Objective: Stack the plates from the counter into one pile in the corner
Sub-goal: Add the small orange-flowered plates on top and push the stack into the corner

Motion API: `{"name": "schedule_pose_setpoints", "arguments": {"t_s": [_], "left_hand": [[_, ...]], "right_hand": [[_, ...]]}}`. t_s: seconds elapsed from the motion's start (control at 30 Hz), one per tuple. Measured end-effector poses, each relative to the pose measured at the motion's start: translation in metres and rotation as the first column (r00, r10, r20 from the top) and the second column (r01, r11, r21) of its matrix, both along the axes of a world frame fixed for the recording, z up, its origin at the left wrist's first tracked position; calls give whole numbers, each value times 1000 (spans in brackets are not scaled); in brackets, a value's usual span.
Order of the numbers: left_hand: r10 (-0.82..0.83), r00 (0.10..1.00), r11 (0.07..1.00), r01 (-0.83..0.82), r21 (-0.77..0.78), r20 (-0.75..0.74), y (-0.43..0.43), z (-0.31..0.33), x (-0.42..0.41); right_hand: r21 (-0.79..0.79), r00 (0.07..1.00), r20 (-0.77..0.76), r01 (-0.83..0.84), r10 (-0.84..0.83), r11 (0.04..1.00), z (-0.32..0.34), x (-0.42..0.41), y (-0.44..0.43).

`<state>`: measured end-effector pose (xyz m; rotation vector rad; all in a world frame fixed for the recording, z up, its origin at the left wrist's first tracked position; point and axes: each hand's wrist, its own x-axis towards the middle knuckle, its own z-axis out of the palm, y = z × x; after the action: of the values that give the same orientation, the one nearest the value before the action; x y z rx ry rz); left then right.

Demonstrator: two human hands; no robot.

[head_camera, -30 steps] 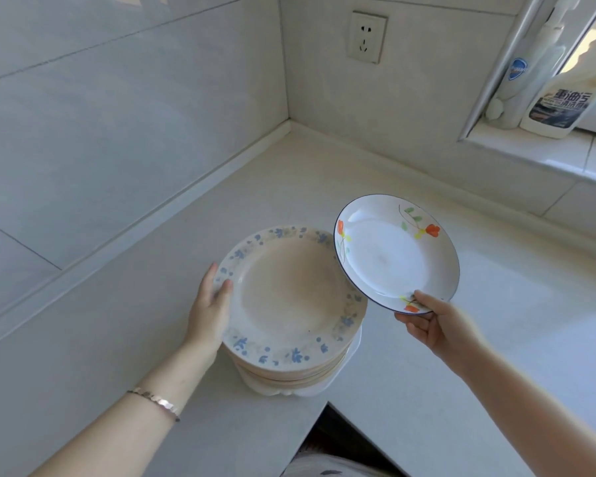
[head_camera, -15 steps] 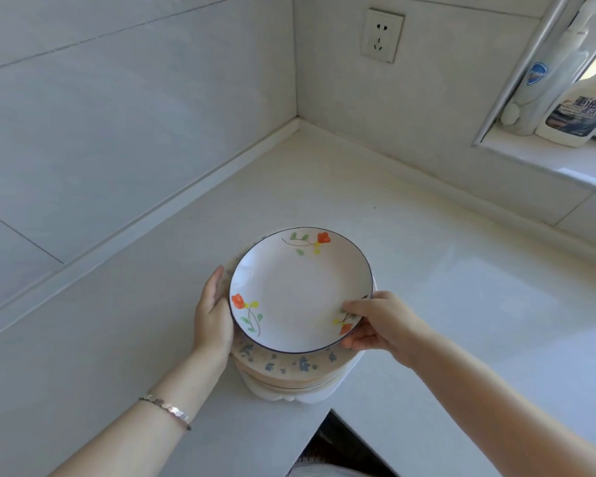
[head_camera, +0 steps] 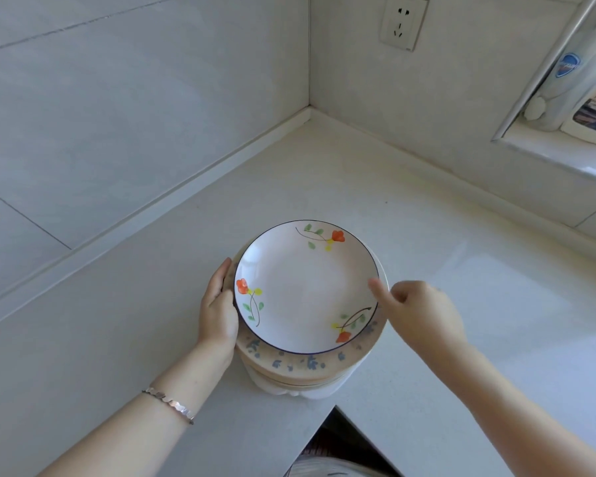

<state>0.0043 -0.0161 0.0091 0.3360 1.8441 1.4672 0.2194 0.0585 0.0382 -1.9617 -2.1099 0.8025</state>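
The left hand point(head_camera: 219, 304) lies flat, fingers together, against the pile point(head_camera: 289, 364) at 9 o'clock. The flower plate point(head_camera: 307, 287) sits on top. The right hand point(head_camera: 417, 311), loosely curled, holds nothing; its thumb touches the rim at 3 o'clock. A bump there could slide the plate off.

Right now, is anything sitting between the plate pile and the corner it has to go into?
Nothing visible. The counter from the plate pile back to the corner shows no objects; the bottles stand on the window ledge. The left hand rests against the pile's left side, not in the path.
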Motion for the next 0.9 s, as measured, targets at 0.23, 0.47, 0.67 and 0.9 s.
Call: {"name": "schedule_pose_setpoints", "arguments": {"t_s": [0.23, 0.47, 0.67, 0.9], "left_hand": [[11, 1000, 1000, -11, -7, -16, 2, 2, 0], [-50, 991, 999, 48, -21, -125, 1, -4, -1], [-189, 858, 981, 148, -121, -478, 11, 11, -4], [-706, 462, 595, 798, -96, -537, 74, 64, 100]], "right_hand": [[-381, 728, -647, -52, -226, 923, -24, -17, 11], [-346, 717, -668, -62, -200, 936, -28, -15, 7], [-408, 708, -644, 4, -291, 913, -25, 9, 11], [-531, 722, -448, 261, -528, 807, -34, 88, 8]]}}
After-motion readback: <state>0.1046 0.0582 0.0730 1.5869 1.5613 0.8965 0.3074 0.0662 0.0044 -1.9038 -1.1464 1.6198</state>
